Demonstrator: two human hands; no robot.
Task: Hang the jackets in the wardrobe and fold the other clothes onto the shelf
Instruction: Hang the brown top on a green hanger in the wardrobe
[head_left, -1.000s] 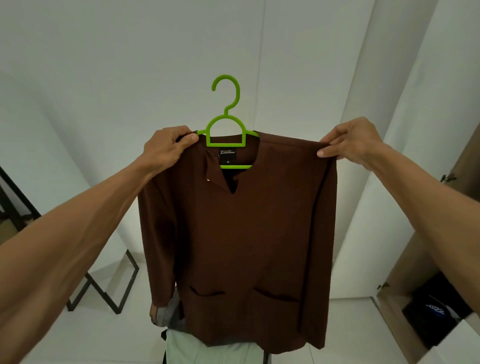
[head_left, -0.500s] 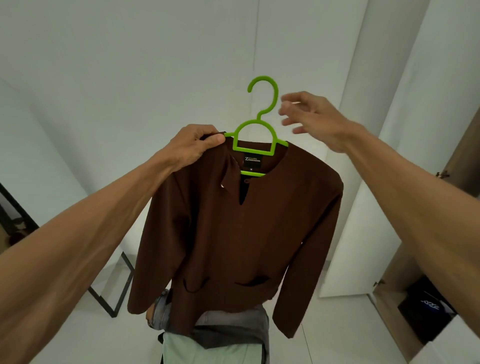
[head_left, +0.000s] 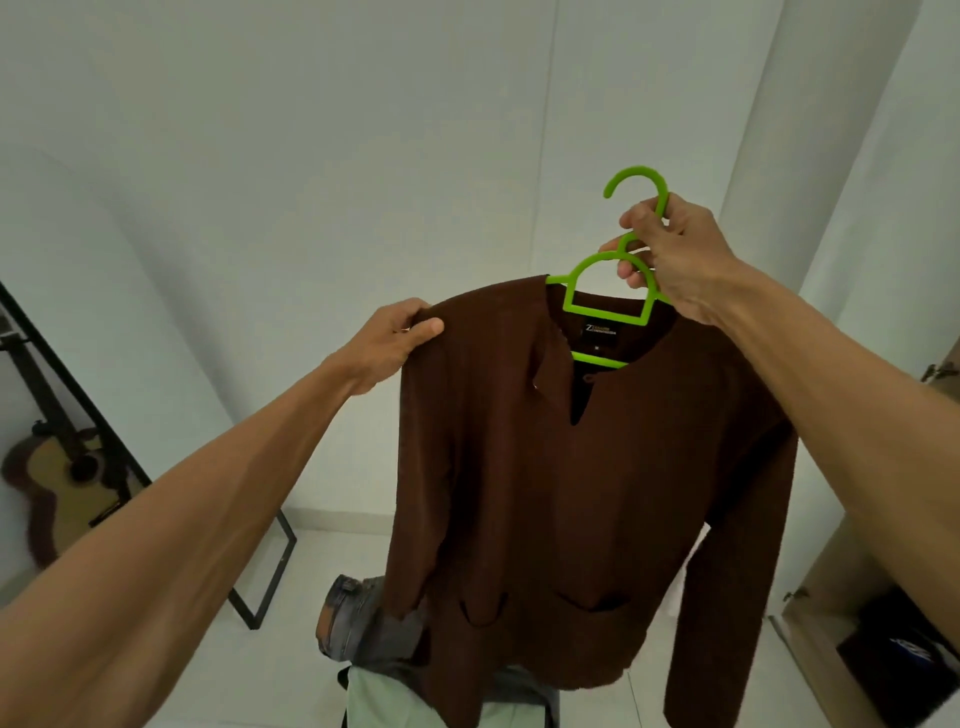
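Against white walls (head_left: 311, 156), the brown jacket (head_left: 571, 493) hangs on a green hanger (head_left: 605, 315); right hand (head_left: 670, 254) grips its neck, left hand (head_left: 395, 343) pinches a shoulder. Below, jeans (head_left: 358, 618) over pale floor (head_left: 280, 675); guitar (head_left: 57, 483) left, wardrobe (head_left: 831, 577) right

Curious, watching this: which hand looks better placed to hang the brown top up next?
Probably the right hand: it grips the green hanger under its hook, nearest the wardrobe. The left hand only pinches the brown top at its shoulder.
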